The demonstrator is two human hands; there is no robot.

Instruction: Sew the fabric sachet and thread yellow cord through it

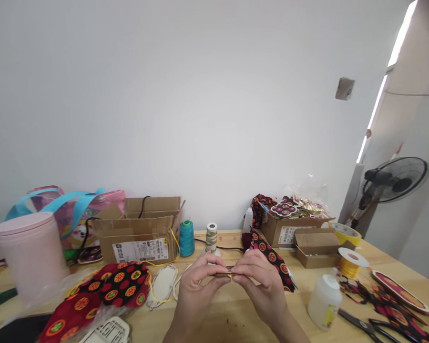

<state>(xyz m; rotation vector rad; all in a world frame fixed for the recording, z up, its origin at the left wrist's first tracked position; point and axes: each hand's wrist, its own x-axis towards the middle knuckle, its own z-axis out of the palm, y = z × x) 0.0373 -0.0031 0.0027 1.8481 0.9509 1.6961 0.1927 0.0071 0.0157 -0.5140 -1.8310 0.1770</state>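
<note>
A thin, flat piece (229, 269) is seen nearly edge-on in front of me, its upper face patterned and a bit of yellow at its lower edge. My left hand (201, 281) pinches its left end between thumb and fingers. At the other end, my right hand (259, 281) grips it the same way. Both hands are held over the wooden table (223, 314). Behind the left hand lies a pale scalloped wooden piece (162, 286) with yellow cord (160, 300) beside it. The face of the held piece is mostly hidden by the angle.
Patterned fabric (125, 285), a pink canister (34, 257) and an open carton (137, 238) stand left. Thread cones (187, 240) are at the back. On the right are a glue bottle (324, 302), scissors (370, 327), a yellow cord spool (350, 269) and a filled box (286, 228).
</note>
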